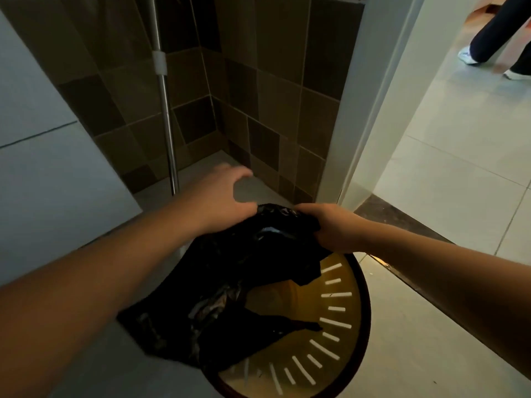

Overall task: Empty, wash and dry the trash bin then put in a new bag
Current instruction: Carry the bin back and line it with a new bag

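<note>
A round yellow-brown trash bin (342,317) with slotted walls and a dark rim stands on the floor at the bottom centre. A black plastic bag (230,282) lies crumpled over its left and far side, partly inside. My right hand (330,225) grips the bag's far edge above the bin. My left hand (227,193) hovers over the bag's far left edge with fingers spread and curved; its thumb touches the plastic.
A metal pole (166,116) stands against the dark tiled wall ahead. A white door frame (370,116) is to the right, with a dark threshold strip below it. Another person's legs (494,38) stand on the light floor at the top right.
</note>
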